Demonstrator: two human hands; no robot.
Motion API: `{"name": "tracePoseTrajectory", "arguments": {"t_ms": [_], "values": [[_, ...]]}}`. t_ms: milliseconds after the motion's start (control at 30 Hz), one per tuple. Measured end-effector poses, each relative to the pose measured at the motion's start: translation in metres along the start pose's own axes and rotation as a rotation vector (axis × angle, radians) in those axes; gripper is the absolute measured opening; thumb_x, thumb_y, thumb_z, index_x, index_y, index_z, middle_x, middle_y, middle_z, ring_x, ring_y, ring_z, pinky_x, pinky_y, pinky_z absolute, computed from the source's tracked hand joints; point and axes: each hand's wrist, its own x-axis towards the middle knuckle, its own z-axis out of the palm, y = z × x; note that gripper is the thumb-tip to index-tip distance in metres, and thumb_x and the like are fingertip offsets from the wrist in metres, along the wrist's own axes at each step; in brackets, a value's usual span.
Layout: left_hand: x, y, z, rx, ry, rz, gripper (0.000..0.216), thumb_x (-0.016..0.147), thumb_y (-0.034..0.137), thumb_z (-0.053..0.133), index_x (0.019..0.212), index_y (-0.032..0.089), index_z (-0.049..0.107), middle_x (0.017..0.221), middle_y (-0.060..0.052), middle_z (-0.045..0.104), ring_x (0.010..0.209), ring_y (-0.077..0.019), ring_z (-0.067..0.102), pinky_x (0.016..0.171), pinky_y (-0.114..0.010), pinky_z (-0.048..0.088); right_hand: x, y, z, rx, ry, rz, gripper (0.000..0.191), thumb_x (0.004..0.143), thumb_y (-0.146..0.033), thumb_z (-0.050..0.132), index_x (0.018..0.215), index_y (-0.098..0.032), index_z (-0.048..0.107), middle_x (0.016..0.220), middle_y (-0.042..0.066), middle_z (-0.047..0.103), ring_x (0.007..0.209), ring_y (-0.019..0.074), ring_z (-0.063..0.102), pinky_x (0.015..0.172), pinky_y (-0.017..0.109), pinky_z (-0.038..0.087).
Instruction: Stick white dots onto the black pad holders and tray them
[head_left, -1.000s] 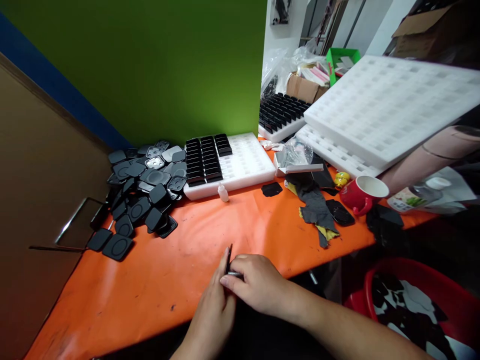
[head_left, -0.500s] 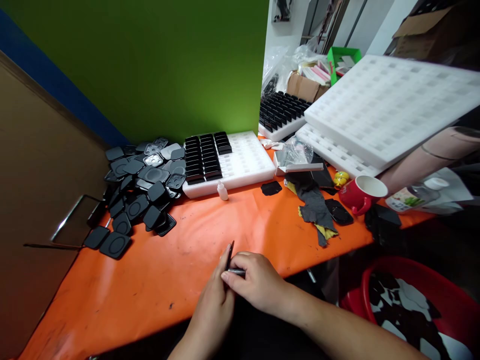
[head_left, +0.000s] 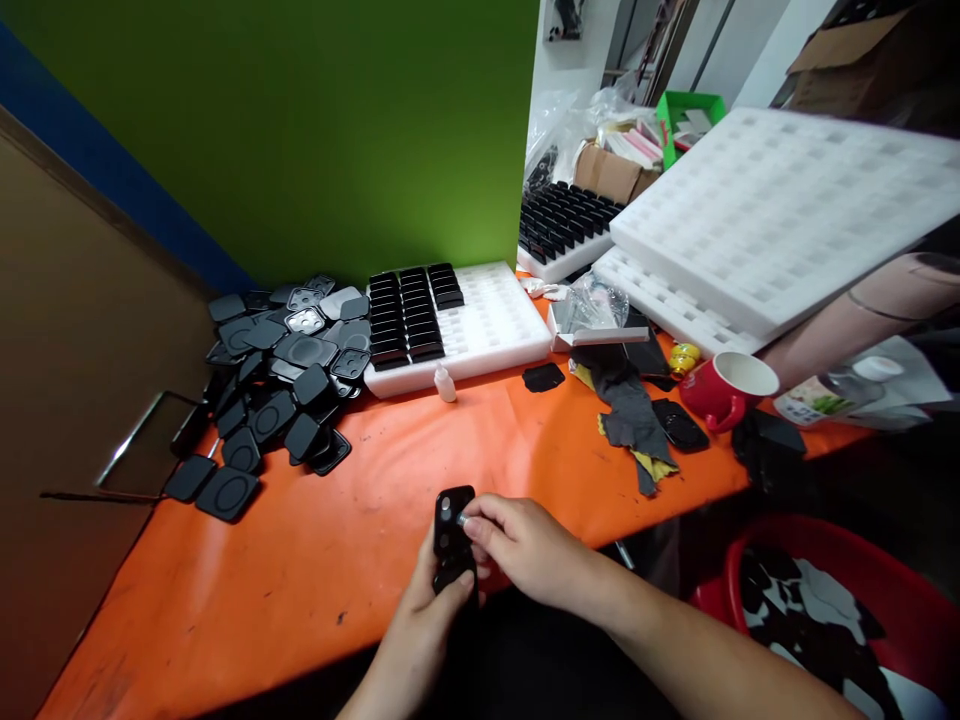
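Note:
My left hand [head_left: 429, 605] grips a black rounded-square casing [head_left: 454, 537] near the table's front edge, its thumb across the lower part. The casing's face is turned up towards me and shows round spots, one of them pale and shiny. Against its right side, my right hand [head_left: 517, 540] pinches a short ridged silver piece [head_left: 463, 519], which looks like a stack of small discs. The lower end of the casing is partly covered by my fingers. Beyond my hands, a small white dropper bottle [head_left: 445, 385] stands on the orange tabletop [head_left: 322, 560].
A heap of black square casings [head_left: 292, 350] lies at the left. Behind the bottle, a white foam tray [head_left: 495, 345] holds rows of black pieces. To the right are a grey cloth [head_left: 630, 410], a red mug [head_left: 731, 388], stacked foam trays [head_left: 787, 220] and a red tub [head_left: 739, 570].
My left hand has turned the black casing from edge-on to face-up. The right hand's silver piece has come to the casing's face, and less of it shows.

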Motion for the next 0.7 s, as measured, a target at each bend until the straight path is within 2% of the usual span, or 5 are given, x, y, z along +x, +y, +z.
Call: {"name": "tracePoseTrajectory", "arguments": {"t_ms": [133, 333, 500, 567, 700], "values": [[0.0, -0.006, -0.001, 0.39, -0.001, 0.188, 0.05, 0.086, 0.031, 0.041, 0.134, 0.026, 0.028, 0.139, -0.004, 0.036, 0.128, -0.0192, 0.03, 0.105, -0.036, 0.027, -0.003, -0.013, -0.003, -0.433, 0.101, -0.125, 0.024, 0.089, -0.028, 0.038, 0.084, -0.018, 0.059, 0.083, 0.003, 0.062, 0.078, 0.0136, 0.055, 0.07, 0.024, 0.038], [0.0, -0.006, -0.006, 0.807, 0.005, 0.296, 0.051, 0.088, 0.024, 0.032, 0.137, 0.026, 0.019, 0.141, -0.006, 0.033, 0.124, -0.018, 0.037, 0.102, -0.039, 0.032, -0.001, -0.012, -0.002, -0.64, 0.06, -0.148, 0.028, 0.09, -0.026, 0.032, 0.086, -0.016, 0.058, 0.081, 0.005, 0.059, 0.073, 0.0144, 0.055, 0.066, 0.025, 0.038], [-0.003, 0.001, -0.003, 0.857, 0.007, 0.267, 0.05, 0.087, 0.023, 0.031, 0.137, 0.022, 0.021, 0.132, -0.011, 0.045, 0.115, -0.0205, 0.048, 0.092, -0.037, 0.041, 0.0, -0.011, -0.002, -0.559, 0.037, -0.155, 0.03, 0.083, -0.044, 0.045, 0.084, -0.017, 0.059, 0.082, 0.004, 0.06, 0.072, 0.014, 0.054, 0.063, 0.024, 0.036], [-0.003, 0.003, -0.001, 0.822, 0.026, 0.226, 0.049, 0.087, 0.025, 0.031, 0.135, 0.021, 0.026, 0.123, -0.013, 0.054, 0.108, -0.0234, 0.054, 0.087, -0.039, 0.044, 0.001, -0.011, 0.001, -0.524, 0.057, -0.152, 0.029, 0.083, -0.042, 0.046, 0.081, -0.017, 0.059, 0.079, 0.003, 0.06, 0.07, 0.013, 0.054, 0.061, 0.023, 0.036], [0.003, 0.005, 0.001, 0.531, 0.067, 0.158, 0.048, 0.084, 0.031, 0.042, 0.13, 0.021, 0.036, 0.119, -0.011, 0.057, 0.104, -0.0249, 0.056, 0.087, -0.039, 0.044, 0.002, -0.011, 0.008, -0.358, 0.08, -0.185, 0.021, 0.085, -0.032, 0.046, 0.079, -0.018, 0.06, 0.081, 0.001, 0.061, 0.073, 0.0119, 0.053, 0.066, 0.023, 0.036]]}}
